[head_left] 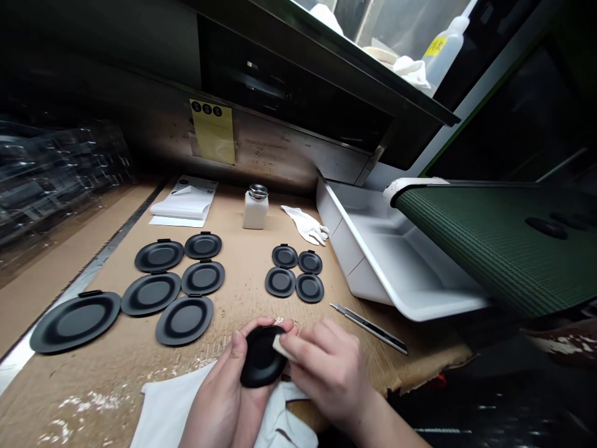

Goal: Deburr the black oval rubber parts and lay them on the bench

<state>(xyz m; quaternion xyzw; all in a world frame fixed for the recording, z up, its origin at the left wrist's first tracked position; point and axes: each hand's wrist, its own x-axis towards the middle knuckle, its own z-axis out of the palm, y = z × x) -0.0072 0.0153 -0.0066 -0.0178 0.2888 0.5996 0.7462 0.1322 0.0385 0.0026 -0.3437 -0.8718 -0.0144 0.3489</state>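
My left hand point(233, 386) grips a black oval dish-shaped part point(262, 361) by its rim, tilted toward me. In my right hand point(326, 367) a small cream-coloured block point(283, 348), perhaps an eraser, is pinched and touches the part's right edge. What kind of block it is I cannot tell for sure. White cloth point(172, 404) lies beneath my hands. Beyond them, several like black parts point(152, 292) with small tabs rest on the cardboard at the left, and a group of smaller ones point(280, 282) sits nearer the middle.
A utility knife point(370, 328) lies right of my hands, beside a grey-white tray point(352, 249). Farther back are a white glove point(305, 225), a pump bottle point(255, 210) and papers point(181, 202). A green conveyor belt point(466, 236) runs at the right; clear plastic trays point(60, 168) are stacked left.
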